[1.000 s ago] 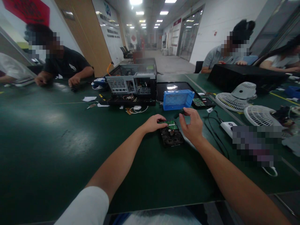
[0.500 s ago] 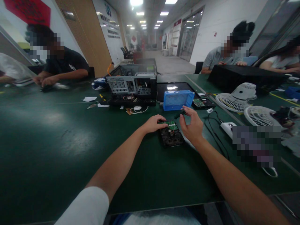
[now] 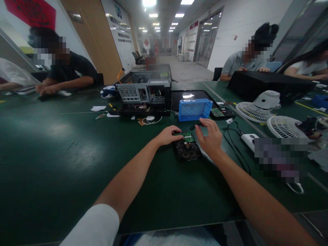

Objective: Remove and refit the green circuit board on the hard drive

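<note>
1. Disk drive (image 3: 188,153), one only, flat on one green table (image 3: 51,171), between left hand (image 3: 169,135) and right hand (image 3: 211,138); one green circuit board (image 3: 189,137) at its far end.
2. Left hand, bare: clamped on the drive's far left corner, thumb across the board.
3. Right hand, bare: raised just right of the drive, thumb and forefinger pinched on one small dark piece (image 3: 195,126), too blurred to name.
4. Just beyond the right hand: one blue bin (image 3: 195,110), open side towards both hands; beside it, one dark unit (image 3: 222,112) with another green board; behind, one flat black screen (image 3: 191,96).
5. Beyond the left hand: one opened computer case (image 3: 143,93).
6. Right of the right hand: two white fans (image 3: 252,111), one white power strip (image 3: 249,138); farther off, one large black box (image 3: 269,84).
7. Across the table: four co-workers (image 3: 74,68), two far left of the left hand, two far right of the right.
</note>
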{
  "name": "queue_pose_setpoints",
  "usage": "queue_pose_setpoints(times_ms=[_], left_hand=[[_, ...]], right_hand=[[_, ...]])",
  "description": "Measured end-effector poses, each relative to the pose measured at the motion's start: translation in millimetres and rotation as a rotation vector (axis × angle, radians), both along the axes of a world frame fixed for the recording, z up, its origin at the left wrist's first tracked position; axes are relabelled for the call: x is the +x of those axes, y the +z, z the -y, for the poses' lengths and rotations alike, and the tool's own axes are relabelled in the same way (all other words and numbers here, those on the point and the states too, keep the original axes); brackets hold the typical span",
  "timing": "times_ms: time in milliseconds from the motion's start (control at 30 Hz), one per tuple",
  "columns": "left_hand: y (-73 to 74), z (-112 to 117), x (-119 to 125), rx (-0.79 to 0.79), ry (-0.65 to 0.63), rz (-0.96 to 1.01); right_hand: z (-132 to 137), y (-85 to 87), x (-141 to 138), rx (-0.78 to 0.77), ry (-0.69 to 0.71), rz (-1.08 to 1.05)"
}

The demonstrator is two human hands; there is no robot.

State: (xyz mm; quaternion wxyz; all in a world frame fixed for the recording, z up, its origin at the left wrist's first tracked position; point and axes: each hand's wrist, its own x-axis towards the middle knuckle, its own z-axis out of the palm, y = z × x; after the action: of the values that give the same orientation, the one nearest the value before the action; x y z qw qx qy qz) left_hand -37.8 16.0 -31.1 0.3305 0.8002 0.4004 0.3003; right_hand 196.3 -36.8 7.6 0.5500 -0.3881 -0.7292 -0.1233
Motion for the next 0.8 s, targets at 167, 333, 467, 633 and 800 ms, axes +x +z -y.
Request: queue_pose_setpoints(times_ms=[167,333,467,633,800], left_hand=[[-0.5,-0.7,0.1,-0.007,-0.006,0.006],[-1.4,-1.1,0.5,-0.002,0.000,0.012],[0.7,0.2,0.7,-0.009,0.004,0.001],[-0.1,-0.1,0.8,-0.012,0.006,0.012],[-0.3,0.1,0.3,-0.007,0.001,0.013]], right_hand=[[0.4,0.2,0.6,0.003,0.007,0.009],[0.2,-0.4,0.5,-0.026,0.001,0.004],[0.8,-0.5,0.2,-0.033,0.009,-0.003],[0.5,-2.6,-0.4,-0.042,0.009,-0.016],[-2.1,-7.7,-0.3,-0.058,-0.009,-0.056]])
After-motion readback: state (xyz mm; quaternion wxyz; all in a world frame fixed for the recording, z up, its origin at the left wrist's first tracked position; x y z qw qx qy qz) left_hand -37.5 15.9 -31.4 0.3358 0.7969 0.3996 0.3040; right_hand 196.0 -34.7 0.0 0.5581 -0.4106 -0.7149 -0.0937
